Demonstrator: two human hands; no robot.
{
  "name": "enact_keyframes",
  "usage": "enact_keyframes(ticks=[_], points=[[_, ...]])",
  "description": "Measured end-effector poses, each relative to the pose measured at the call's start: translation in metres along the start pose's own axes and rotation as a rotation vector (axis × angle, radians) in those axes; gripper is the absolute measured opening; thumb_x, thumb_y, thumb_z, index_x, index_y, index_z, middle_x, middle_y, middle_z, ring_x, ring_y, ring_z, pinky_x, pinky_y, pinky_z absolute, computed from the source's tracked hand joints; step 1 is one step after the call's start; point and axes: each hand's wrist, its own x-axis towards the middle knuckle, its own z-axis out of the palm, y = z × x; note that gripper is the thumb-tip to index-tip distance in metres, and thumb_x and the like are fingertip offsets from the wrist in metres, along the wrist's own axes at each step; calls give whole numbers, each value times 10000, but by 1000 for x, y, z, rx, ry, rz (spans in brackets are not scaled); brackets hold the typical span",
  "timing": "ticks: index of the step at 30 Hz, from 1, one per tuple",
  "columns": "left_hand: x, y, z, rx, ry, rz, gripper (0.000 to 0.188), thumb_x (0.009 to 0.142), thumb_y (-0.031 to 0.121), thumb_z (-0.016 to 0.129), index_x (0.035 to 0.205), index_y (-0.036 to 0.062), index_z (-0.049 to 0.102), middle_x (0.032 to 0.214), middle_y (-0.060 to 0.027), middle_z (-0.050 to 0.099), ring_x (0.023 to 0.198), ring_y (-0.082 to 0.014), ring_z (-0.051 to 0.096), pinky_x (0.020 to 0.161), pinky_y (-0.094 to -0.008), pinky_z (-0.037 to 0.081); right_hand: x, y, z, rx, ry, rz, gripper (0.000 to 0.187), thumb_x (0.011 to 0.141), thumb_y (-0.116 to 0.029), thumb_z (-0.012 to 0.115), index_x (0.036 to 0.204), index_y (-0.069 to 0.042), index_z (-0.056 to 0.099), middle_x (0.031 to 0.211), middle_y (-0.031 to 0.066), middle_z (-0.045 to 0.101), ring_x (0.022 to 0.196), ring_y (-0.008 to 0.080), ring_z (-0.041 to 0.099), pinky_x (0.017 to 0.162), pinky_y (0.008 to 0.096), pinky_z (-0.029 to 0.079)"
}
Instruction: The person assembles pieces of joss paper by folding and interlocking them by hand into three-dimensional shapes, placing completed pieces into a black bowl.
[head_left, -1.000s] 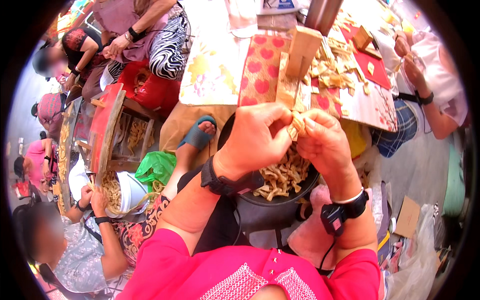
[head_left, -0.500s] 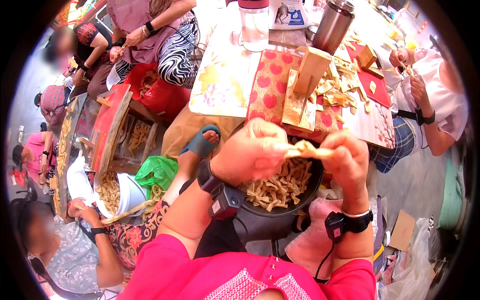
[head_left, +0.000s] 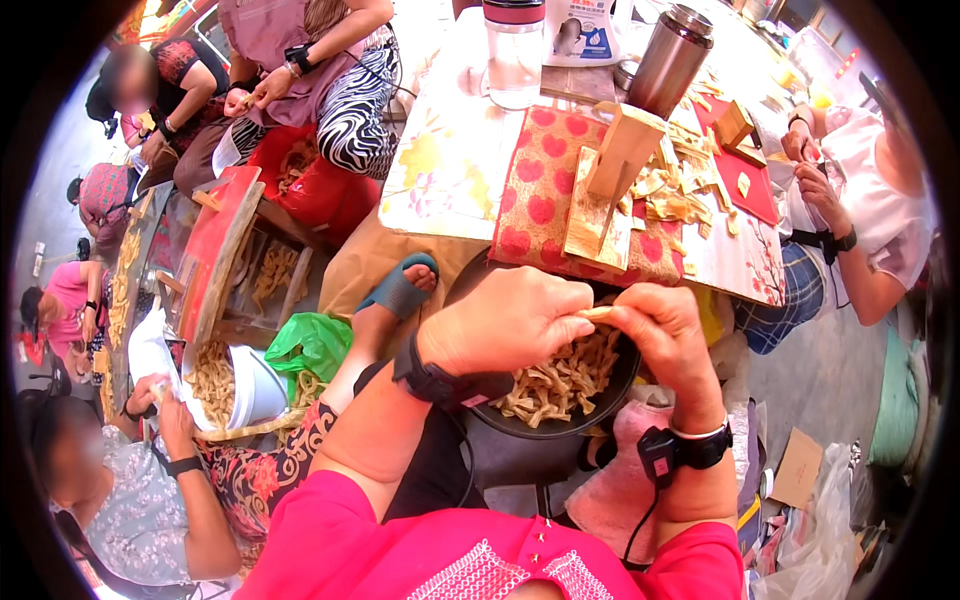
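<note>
A short pale beige strip (head_left: 598, 314), which looks like tofu skin, is stretched between my two hands. My left hand (head_left: 500, 318) pinches one end with the thumb against the curled fingers. At the other end, the thumb and fingers of my right hand (head_left: 665, 328) are closed on it. Most of the strip is hidden by the fingers. Below the hands is a dark round pan (head_left: 535, 430) holding many knotted beige pieces (head_left: 560, 385). Just beyond it, a wooden stand (head_left: 620, 160) with an upright block rests on a heart-patterned cloth (head_left: 530, 185), loose strips (head_left: 675, 200) beside it.
A clear bottle (head_left: 514, 60) and a steel flask (head_left: 672, 60) stand on the table. At left are a white bucket (head_left: 258, 385) of pieces and a green bag (head_left: 308, 345). Other people work on both sides. A pink towel (head_left: 620, 470) hangs by my right forearm.
Both hands have come lower and closer together over the pan. The strip, earlier showing a twisted knot between them, is now mostly covered by my fingers.
</note>
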Motion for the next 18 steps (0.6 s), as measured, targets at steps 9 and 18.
enact_keyframes(ticks=[9, 18], points=[[43, -39, 2, -4, 430, -151, 136, 811, 164, 651, 886, 51, 644, 646, -129, 590, 576, -216, 579, 552, -327, 445, 39, 33, -17, 89, 311, 144, 180, 874, -101, 557, 746, 23, 580, 587, -23, 462, 566, 58, 401, 513, 245, 346], [53, -50, 7, -5, 454, -203, 166, 798, 148, 652, 915, 30, 664, 696, -147, 622, 597, -202, 585, 574, -305, 457, 57, 56, -8, -4, 449, 116, 200, 866, -97, 566, 724, 43, 583, 561, -14, 468, 558, 64, 395, 511, 252, 350]])
